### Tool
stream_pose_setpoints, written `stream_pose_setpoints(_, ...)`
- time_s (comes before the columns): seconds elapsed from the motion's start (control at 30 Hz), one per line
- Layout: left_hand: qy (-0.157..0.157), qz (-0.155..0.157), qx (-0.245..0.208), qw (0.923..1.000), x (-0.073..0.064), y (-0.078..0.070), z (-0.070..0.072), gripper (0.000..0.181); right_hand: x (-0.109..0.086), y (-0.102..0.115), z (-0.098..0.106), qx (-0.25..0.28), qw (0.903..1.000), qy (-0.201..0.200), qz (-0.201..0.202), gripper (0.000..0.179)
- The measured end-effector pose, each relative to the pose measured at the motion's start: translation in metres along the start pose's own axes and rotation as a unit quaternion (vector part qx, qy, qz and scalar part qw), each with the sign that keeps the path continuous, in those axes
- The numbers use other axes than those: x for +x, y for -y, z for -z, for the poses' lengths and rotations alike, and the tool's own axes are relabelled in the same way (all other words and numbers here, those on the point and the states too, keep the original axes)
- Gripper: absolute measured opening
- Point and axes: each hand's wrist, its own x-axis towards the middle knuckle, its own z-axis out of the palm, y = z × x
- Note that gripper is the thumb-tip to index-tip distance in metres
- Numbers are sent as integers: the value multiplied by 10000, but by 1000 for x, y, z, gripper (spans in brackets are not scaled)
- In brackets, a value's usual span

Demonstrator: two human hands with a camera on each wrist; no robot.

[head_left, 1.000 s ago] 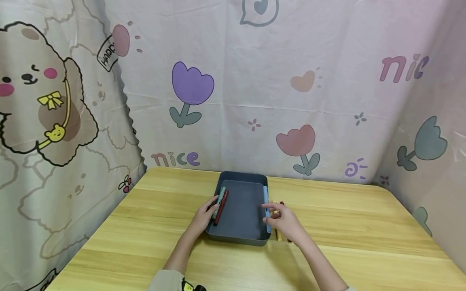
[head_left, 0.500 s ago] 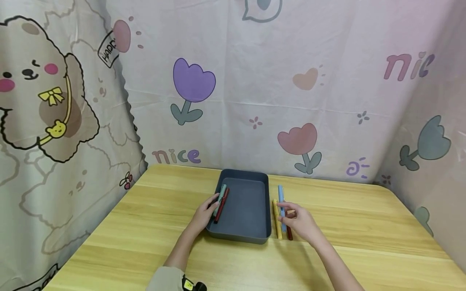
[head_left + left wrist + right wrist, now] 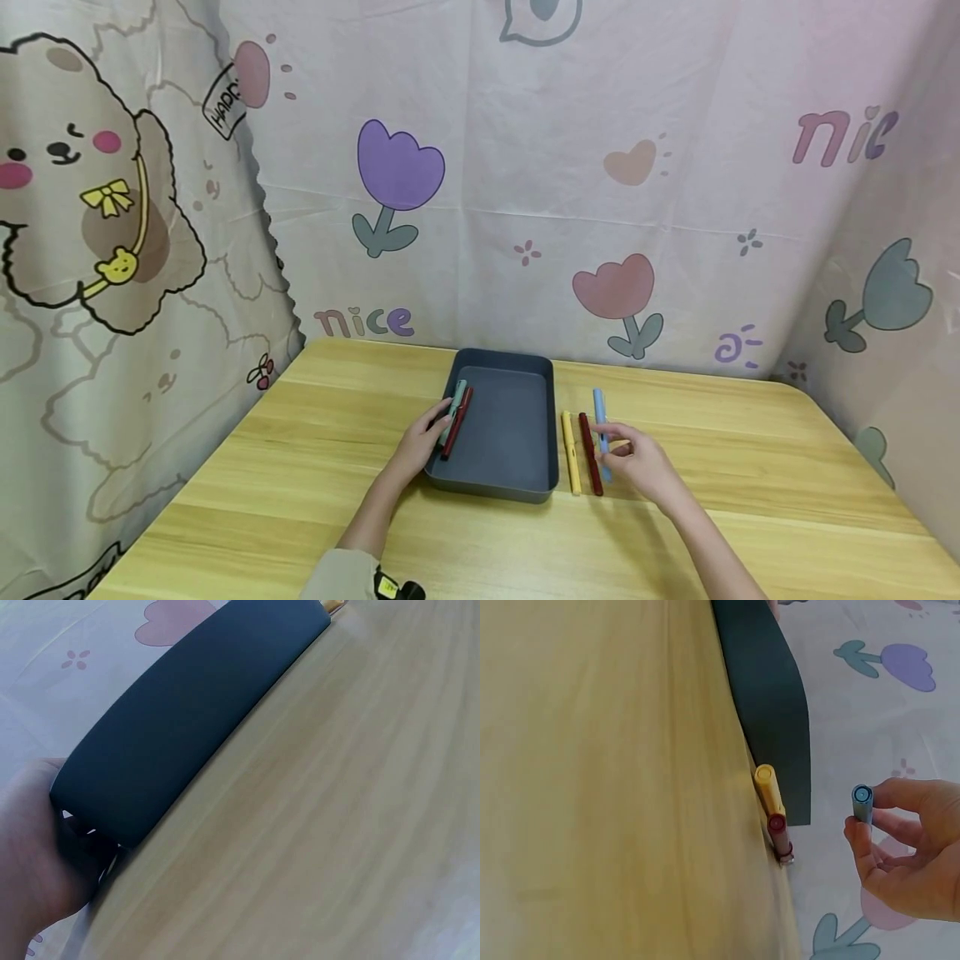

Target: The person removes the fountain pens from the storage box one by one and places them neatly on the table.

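I look into a small nook screened off with printed cloth; the pale sheet (image 3: pixel 525 150) behind the tabletop (image 3: pixel 750 467) carries a purple tulip (image 3: pixel 400 171), a pink tulip (image 3: pixel 613 285) and the word "nice" (image 3: pixel 366 325); the cloth on the left (image 3: pixel 217 200) shows a large cartoon bear (image 3: pixel 45 258) with a yellow bow (image 3: pixel 107 198); creases and a scalloped edge tell me these are hung fabrics; the tabletop is pale wood-grain with a rounded far corner; it reads as a curtained desk space, though from my cameras I cannot tell whether home or studio.
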Motion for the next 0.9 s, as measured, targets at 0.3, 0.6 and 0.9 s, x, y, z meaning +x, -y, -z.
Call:
stream_pose_setpoints(0.3,31,395,-79,9992,-2,-17,0,45,-4,-13,8,183,9997,79,-119,42)
stream_pose_setpoints(0.6,28,428,-84,9990,2,-8,-3,46,-3,-27,10,140,9996,24,-261,43)
stream_pose_setpoints(0.9,-94,457,83,9989,4,0,-3,45,1,-37,7,161,9992,-20,-360,41)
